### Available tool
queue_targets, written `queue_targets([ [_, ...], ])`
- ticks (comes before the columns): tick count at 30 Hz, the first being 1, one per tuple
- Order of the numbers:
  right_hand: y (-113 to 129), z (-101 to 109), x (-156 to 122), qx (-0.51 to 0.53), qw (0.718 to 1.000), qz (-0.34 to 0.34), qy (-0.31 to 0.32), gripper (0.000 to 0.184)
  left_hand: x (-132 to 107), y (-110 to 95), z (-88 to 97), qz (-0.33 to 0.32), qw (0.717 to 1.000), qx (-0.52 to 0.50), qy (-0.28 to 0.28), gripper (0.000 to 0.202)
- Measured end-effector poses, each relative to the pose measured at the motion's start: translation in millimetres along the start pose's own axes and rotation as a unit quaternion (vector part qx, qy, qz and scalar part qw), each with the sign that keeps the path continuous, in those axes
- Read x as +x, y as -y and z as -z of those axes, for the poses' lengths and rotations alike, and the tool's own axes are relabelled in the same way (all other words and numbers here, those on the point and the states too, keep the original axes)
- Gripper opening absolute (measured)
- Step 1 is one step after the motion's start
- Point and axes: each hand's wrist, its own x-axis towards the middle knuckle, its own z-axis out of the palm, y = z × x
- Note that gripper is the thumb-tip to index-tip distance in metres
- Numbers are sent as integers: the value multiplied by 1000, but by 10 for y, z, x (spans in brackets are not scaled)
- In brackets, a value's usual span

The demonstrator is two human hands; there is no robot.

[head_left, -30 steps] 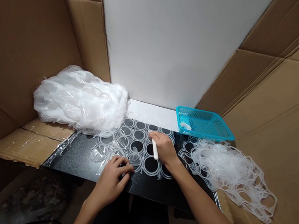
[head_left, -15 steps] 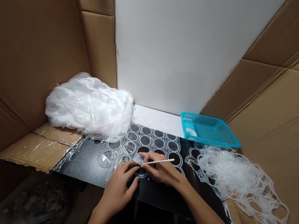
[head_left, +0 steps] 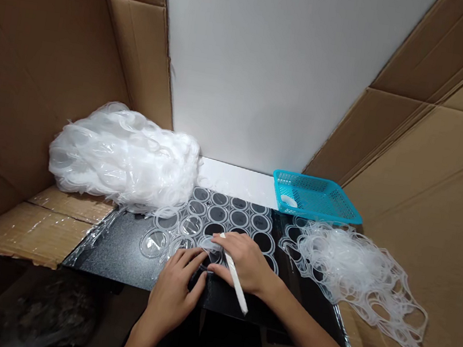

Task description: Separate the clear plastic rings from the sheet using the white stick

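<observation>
A clear plastic sheet with rows of rings (head_left: 239,219) lies on the black tabletop. My right hand (head_left: 244,259) is over its front rows, with a slim white stick (head_left: 236,283) held between the fingers and slanting down toward me. The fingertips of that hand touch a translucent disc (head_left: 208,244) at the front of the sheet. My left hand (head_left: 176,281) rests at the sheet's front edge, thumb apart from the fingers, its fingertips beside the same disc. Part of the disc is hidden by the fingers.
A heap of clear plastic pieces (head_left: 125,157) stands at the back left. A blue basket (head_left: 316,214) with a white ring-like piece (head_left: 289,200) is at the back right. Before it lies a tangle of cut ring scraps (head_left: 353,261). Cardboard walls (head_left: 438,187) flank the table.
The white stick has swung in my right hand from pointing right to pointing down toward me. The right hand's fingers have shifted on the disc. The view has turned slightly.
</observation>
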Motion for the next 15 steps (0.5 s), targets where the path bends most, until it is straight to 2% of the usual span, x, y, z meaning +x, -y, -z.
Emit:
queue_targets([
  [1,11,-45,36,-19,1000,-9,14,46,-1,3,1,2,1000,-1,3,39],
  [4,5,-131,143,-45,998,-37,31,25,2,-2,10,9,1000,-1,15,45],
  [6,-46,-129,213,-46,997,-63,23,20,15,-22,15,12,1000,6,22,43],
  [9,-196,-49,314,-8,989,-141,-48,20,52,-67,17,14,999,24,38,30],
  [11,-326,45,364,38,972,-201,-114,20,78,-87,18,13,998,31,48,23],
  [13,-453,177,370,67,951,-249,-168,23,93,-84,20,13,998,29,48,22],
  [15,-554,363,284,51,937,-270,-215,28,87,-56,23,8,999,23,42,22],
])
